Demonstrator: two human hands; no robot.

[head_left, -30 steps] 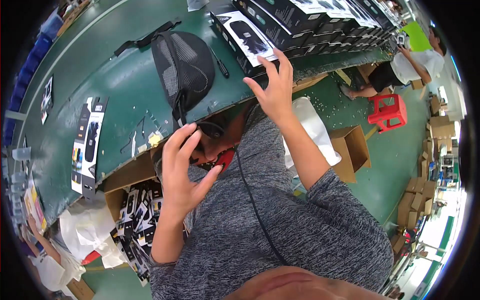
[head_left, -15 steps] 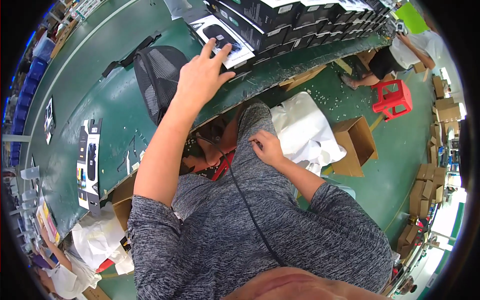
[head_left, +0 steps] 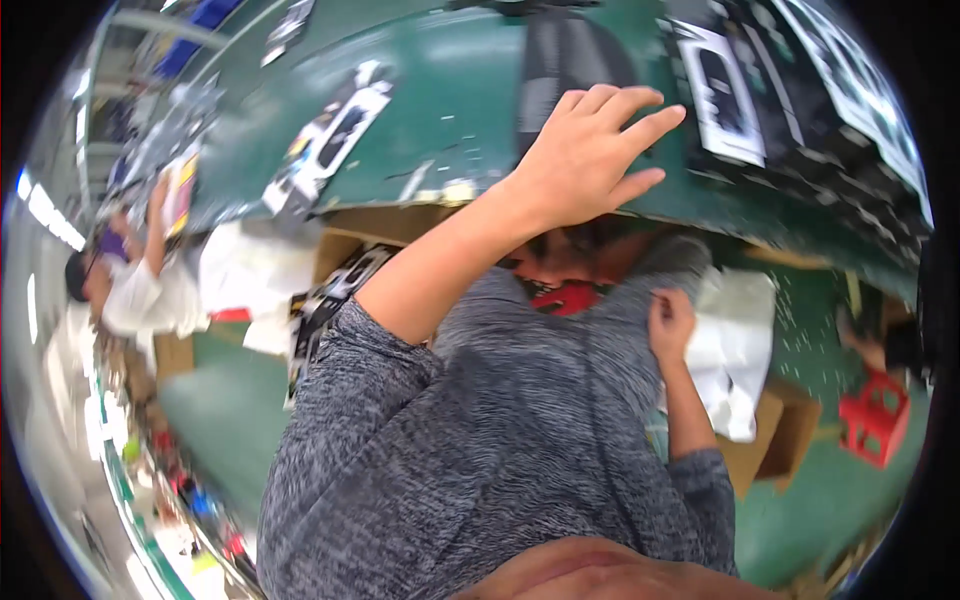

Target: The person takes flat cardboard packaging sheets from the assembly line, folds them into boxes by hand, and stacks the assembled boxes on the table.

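My left hand (head_left: 597, 150) is held out above the green workbench (head_left: 440, 90), close to its near edge. Its fingers are spread, with nothing in them. Just beyond it lies a black mesh-sided bag (head_left: 570, 65), partly covered by the fingers. To the right of that hand is a flat black-and-white box (head_left: 722, 95) with a dark device pictured on its face; a gap separates it from the fingertips. My right hand (head_left: 672, 322) rests on my right thigh, fingers curled in, and no object shows in it.
Stacked black boxes (head_left: 830, 120) fill the bench's right end. Flattened printed packaging (head_left: 335, 140) lies at left. Below are white sheeting (head_left: 735, 350), an open carton (head_left: 775, 435) and a red stool (head_left: 875, 415). Another person (head_left: 150, 285) works at far left.
My left hand has come off the face of the flat box and now hovers apart from it. The view has swung left, blurring things. My right hand stays on my thigh.
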